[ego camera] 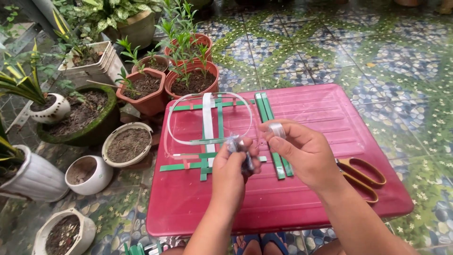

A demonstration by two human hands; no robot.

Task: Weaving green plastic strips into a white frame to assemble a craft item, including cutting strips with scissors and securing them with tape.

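Observation:
My left hand (232,166) is closed around a small grey and clear tape dispenser (238,147) above the red plastic board (302,198). My right hand (302,152) pinches a small roll of clear tape (277,129) between thumb and forefinger, close beside the left. Under the hands lie green strips (220,105) and a white strip (208,120) woven into a flat lattice, with a clear white strip looped (173,118) around it. Two loose green strips (264,107) lie alongside to the right.
Orange-handled scissors (363,175) lie on the board at the right. Several plant pots stand to the left and behind: terracotta pots (191,82) with seedlings, white pots (88,174) of soil. The floor is patterned pebble tile (377,52). My sandalled feet (257,243) show below the board.

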